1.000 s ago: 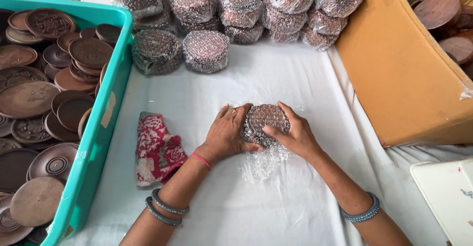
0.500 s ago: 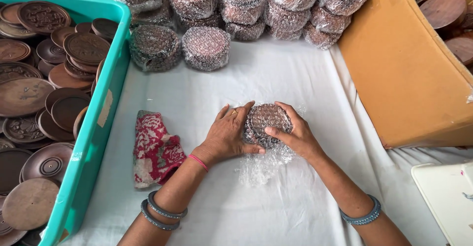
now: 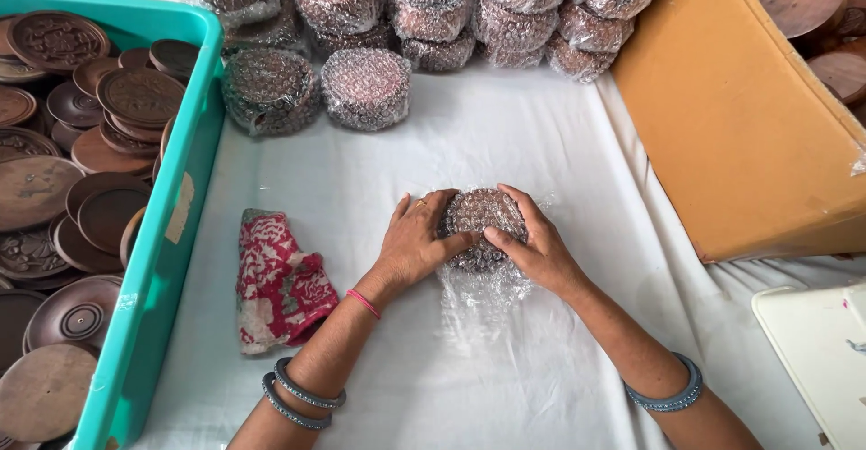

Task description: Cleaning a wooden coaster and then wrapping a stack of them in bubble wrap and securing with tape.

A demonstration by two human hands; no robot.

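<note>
Two hands: both press on one bundle, near the middle of the table.
Bundle: a round brown disc in bubble wrap (image 3: 481,225), lying on the white cloth; a loose tail of clear wrap trails from under it toward the person.
Left hand: the left hand (image 3: 417,243) lies flat against the bundle's left side, fingers spread and curved over its edge, thumb reaching across the front.
Right hand: the right hand (image 3: 532,247) cups the bundle's right side, fingers arched over the top, thumb meeting the front edge; both hands are closed around the bundle rather than gripped tight.
Cloth rag: a red and white patterned rag (image 3: 280,280) lies crumpled just left of the left forearm.
Table: a white sheet covers the table (image 3: 505,134).
Wrapped stacks: finished bubble-wrapped rounds (image 3: 365,87) are piled along the far edge.
Teal crate: a teal plastic crate (image 3: 158,261) at the left holds bare carved wooden discs (image 3: 140,96).
Cardboard box: a tan cardboard box (image 3: 740,116) stands at the right.
</note>
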